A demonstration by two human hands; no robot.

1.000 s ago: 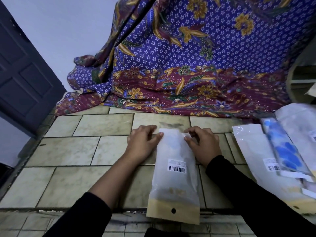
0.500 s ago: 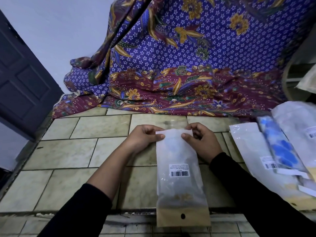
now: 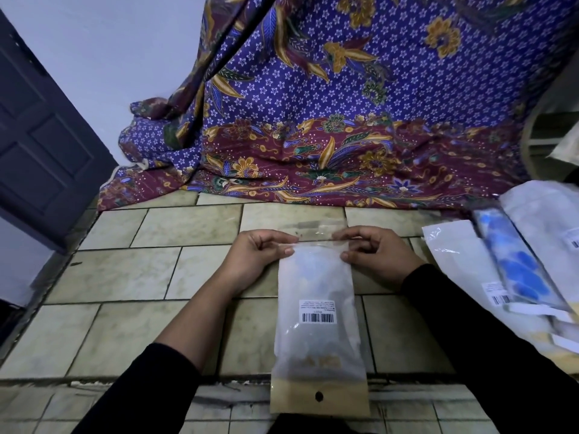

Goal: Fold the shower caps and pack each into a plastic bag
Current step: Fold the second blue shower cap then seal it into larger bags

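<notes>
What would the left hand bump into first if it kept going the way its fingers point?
The left hand points sideways along the top of the plastic bag it pinches, so it would probably meet the right hand first, pinching the other corner.

The tiled ledge (image 3: pixel 125 270) in front of me carried one frosted bag (image 3: pixel 318 308), lying lengthwise, its tan end reaching past the front edge. On my right lay a heap of packed bags (image 3: pixel 463 261), overlapping. A patterned cloth (image 3: pixel 313 158) spilled onto the tiles along the back.
</notes>
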